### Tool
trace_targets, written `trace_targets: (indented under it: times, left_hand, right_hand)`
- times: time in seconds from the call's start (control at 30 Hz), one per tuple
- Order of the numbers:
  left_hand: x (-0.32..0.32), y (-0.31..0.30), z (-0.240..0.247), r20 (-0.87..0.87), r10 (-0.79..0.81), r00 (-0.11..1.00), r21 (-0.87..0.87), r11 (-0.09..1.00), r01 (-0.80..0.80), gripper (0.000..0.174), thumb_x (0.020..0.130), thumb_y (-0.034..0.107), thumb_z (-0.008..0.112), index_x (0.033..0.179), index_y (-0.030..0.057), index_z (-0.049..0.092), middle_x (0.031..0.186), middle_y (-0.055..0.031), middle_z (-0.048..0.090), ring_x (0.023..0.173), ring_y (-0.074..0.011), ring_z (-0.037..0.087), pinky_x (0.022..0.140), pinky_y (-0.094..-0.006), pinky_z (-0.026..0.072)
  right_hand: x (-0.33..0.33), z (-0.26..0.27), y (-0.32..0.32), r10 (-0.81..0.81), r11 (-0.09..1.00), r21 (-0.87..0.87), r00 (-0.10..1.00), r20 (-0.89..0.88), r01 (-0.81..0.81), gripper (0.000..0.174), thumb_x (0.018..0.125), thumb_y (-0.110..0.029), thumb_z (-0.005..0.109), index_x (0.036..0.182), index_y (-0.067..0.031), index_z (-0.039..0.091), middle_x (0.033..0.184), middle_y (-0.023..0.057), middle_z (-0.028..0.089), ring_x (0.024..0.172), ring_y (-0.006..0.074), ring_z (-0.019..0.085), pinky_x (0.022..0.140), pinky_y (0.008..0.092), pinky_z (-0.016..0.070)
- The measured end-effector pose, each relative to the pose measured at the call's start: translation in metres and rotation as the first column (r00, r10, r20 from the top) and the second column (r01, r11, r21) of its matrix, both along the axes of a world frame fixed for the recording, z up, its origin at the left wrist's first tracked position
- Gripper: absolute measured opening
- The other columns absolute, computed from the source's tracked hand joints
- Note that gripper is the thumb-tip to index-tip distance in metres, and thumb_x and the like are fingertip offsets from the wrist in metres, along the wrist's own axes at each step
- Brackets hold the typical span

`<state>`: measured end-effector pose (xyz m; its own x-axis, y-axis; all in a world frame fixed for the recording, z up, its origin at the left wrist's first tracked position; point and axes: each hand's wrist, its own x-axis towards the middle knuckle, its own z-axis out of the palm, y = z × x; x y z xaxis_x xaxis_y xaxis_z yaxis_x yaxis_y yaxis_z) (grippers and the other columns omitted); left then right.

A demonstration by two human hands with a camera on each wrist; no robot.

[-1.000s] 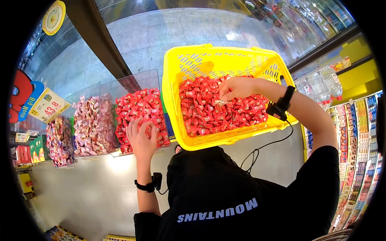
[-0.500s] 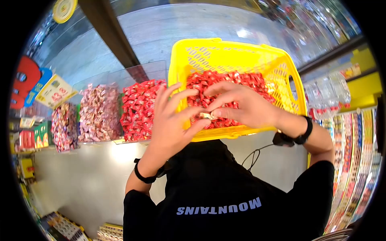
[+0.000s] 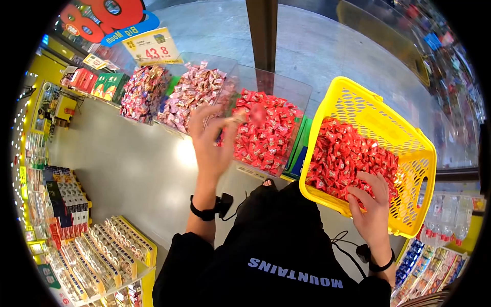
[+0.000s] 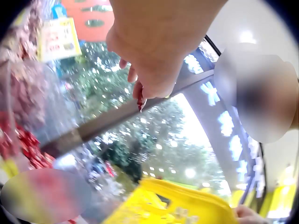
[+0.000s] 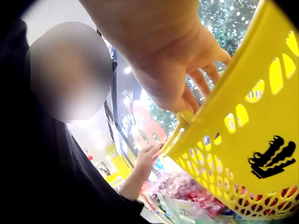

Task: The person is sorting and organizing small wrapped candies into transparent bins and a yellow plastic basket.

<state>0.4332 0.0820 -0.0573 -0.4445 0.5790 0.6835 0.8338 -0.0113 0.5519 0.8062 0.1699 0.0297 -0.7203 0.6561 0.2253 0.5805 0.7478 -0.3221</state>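
My left hand point(image 3: 212, 146) is raised in front of the clear candy bins, and the left wrist view shows a small red wrapped candy point(image 4: 141, 101) pinched at its fingertips. Red wrapped candies point(image 3: 266, 135) fill the bin beside that hand. Over the near side of the yellow basket point(image 3: 313, 148), my right hand point(image 3: 372, 212) has its fingers relaxed and slightly bent, above a heap of red candies point(image 3: 342, 158). Nothing shows in its fingers. In the right wrist view this hand point(image 5: 173, 70) is by the basket's rim.
Bins of pink candies point(image 3: 192, 97) and mixed candies point(image 3: 146, 92) stand left of the red ones, below a price sign point(image 3: 153, 48). Water bottles point(image 3: 447, 217) are at the right. Packaged goods point(image 3: 105, 256) fill a lower-left shelf.
My left hand has gone from the basket leftward to the bins. My right hand has drawn apart from it, to the basket's near side. The head view has turned left.
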Motion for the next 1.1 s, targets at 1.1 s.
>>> trace_targets:
  times: [1.1]
  left_hand:
    - [0.067, 0.060, -0.109, -0.101, -0.275, 0.956, -0.395, 0.893, 0.215, 0.042, 0.087, 0.020, 0.079, 0.127, 0.0114, 0.068, 0.146, -0.0139, 0.056, 0.142, -0.0392, 0.046, 0.121, -0.0576, 0.0328]
  right_hand:
    - [-0.020, -0.010, 0.154, 0.257, 0.925, -0.365, 0.886, 0.386, -0.110, 0.042, 0.089, -0.019, 0.076, 0.128, -0.0057, 0.069, 0.134, 0.0182, 0.064, 0.128, 0.0374, 0.059, 0.110, 0.0472, 0.0471]
